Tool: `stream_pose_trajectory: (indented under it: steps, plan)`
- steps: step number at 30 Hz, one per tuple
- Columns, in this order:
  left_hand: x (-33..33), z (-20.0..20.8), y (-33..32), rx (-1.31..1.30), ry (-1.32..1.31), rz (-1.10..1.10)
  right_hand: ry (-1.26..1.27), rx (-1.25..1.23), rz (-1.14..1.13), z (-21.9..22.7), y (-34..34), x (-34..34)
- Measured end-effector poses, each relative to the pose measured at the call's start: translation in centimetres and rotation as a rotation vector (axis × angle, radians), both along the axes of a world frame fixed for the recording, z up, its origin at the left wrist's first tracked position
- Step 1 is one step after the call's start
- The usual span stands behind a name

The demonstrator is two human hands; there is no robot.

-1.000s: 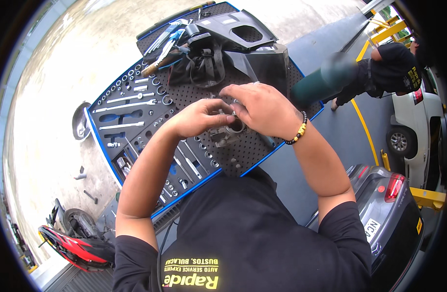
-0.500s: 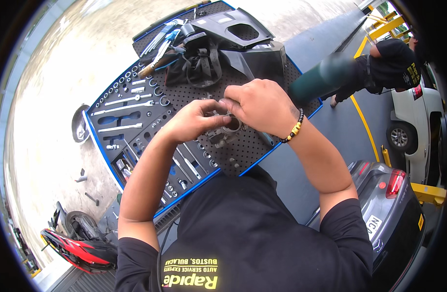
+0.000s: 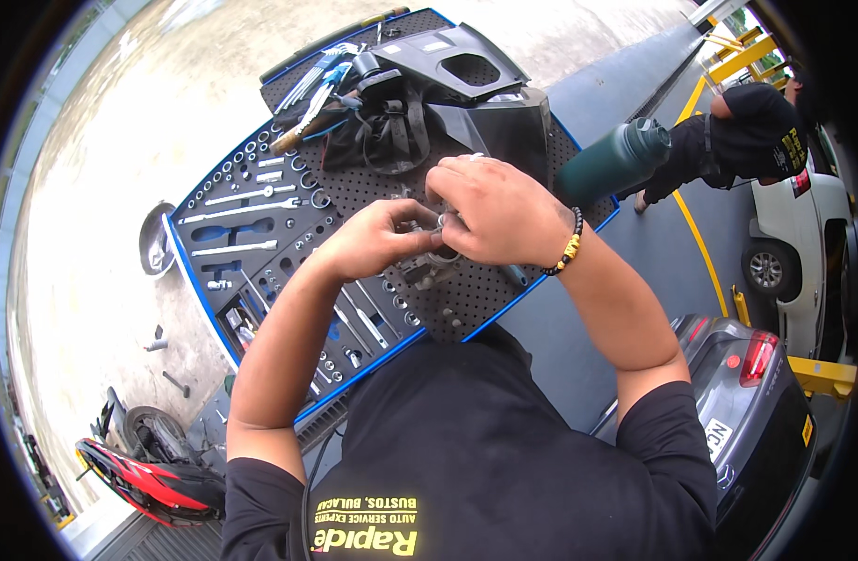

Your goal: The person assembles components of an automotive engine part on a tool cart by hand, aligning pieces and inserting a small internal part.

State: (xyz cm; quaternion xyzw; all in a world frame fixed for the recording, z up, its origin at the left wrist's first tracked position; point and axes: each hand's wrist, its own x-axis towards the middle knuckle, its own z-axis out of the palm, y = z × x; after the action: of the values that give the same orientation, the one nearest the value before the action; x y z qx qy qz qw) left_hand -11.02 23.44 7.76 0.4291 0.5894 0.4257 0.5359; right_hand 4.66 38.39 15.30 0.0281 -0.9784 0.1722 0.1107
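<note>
Left hand point(image 3: 384, 241) and right hand point(image 3: 499, 213), partly closed, overlie the metal part point(image 3: 427, 272) near the tabletop's point(image 3: 483, 295) near edge, apparently for steadiness; exact grip cannot be determined.

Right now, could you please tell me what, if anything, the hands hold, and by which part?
The left hand and right hand are close together at the metal part but hide any hold, so it cannot be told.

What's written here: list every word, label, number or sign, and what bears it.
Wording located, not copied:
Yellow lettering, upside down: wearer's black shirt.
Smaller yellow lettering: co-worker's black shirt.
Dark characters: white licence plate on grey car, partly hidden.
Yellow sticker, same car: too small to read.
Pale labels, black plastic panel: too small to read.
</note>
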Motion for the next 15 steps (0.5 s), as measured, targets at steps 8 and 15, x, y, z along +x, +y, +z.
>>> stream_pose_trajectory:
  steps: [8,15]
  plan:
    - [0.3,0.8,0.1,-0.027,0.086,0.018,0.066,-0.053,0.041,-0.7,0.5,-0.1]
    - [-0.1,0.6,0.3,-0.035,0.118,-0.028,-0.234,-0.015,-0.095,0.4,0.0,-0.4]
